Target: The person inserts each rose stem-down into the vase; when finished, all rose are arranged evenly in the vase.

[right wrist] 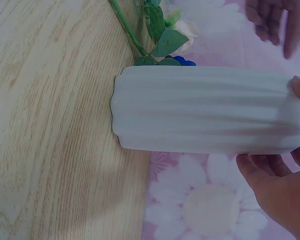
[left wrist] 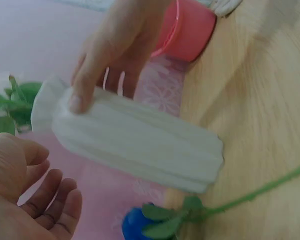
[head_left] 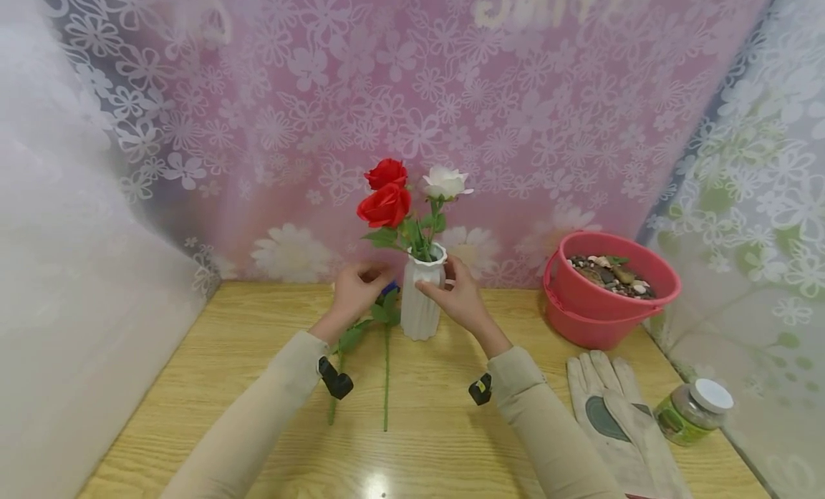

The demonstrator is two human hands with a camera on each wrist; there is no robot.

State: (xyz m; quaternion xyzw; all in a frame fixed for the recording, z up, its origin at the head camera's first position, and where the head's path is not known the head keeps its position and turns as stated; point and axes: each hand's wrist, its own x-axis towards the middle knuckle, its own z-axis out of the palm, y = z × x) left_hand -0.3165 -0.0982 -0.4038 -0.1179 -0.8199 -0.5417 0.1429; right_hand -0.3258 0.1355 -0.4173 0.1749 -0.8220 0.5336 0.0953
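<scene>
A ribbed white vase with a wavy rim stands on the wooden table, holding two red roses and a white rose with green leaves. From the right, my right hand grips the vase's upper part, thumb on the front and fingers round the side. My left hand hovers left of the vase, apart from it, its fingers loosely bent around nothing. Under that hand lies a blue flower on a green stem. Beside it lies a cream rose, mostly hidden by the left hand in the head view.
At the right back is a red bucket of pebbles and shells. In front of it lie pale work gloves and a jar with a white lid. Flowered curtains hang behind the table and at its sides.
</scene>
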